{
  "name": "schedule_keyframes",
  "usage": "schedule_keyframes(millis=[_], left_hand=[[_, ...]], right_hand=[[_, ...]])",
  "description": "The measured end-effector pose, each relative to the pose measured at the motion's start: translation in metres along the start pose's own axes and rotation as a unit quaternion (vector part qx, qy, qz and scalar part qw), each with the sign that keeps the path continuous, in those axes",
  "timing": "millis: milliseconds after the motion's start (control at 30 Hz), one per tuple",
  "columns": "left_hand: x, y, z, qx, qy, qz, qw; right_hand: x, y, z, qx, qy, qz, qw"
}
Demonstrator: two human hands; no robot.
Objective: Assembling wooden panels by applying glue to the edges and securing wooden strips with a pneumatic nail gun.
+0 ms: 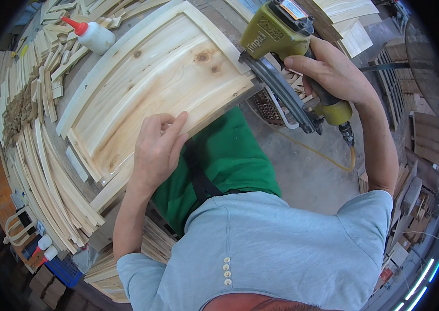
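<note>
The left hand [158, 147] lay palm down on the near edge of the framed wooden panel [157, 78], fingers loosely curled and pressing on the wood, gripping nothing. The panel rested on the workbench [82, 78], in the middle of the scene. The right hand [333, 72] was wrapped tight around the handle of the yellow-green nail gun [287, 39], arm bent, the tool's nose touching the panel's right corner. A white glue bottle [92, 35] lay far left among wooden slats [53, 171].
</note>
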State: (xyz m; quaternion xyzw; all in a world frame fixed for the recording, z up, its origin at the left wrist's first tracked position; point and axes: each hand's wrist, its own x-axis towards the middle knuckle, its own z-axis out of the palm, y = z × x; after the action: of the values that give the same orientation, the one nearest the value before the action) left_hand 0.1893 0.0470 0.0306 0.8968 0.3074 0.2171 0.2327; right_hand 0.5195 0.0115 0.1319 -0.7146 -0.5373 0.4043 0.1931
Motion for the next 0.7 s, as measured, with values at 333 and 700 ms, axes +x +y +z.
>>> schedule_keyframes(millis=[333,700], left_hand=[[0.016,-0.004,0.023,0.049,0.02,0.048,0.997],[0.015,-0.005,0.043,0.022,0.067,0.002,0.997]], right_hand=[[-0.001,0.001,0.002,0.004,0.012,-0.011,1.0],[-0.009,0.001,0.006,0.028,0.019,-0.028,0.999]])
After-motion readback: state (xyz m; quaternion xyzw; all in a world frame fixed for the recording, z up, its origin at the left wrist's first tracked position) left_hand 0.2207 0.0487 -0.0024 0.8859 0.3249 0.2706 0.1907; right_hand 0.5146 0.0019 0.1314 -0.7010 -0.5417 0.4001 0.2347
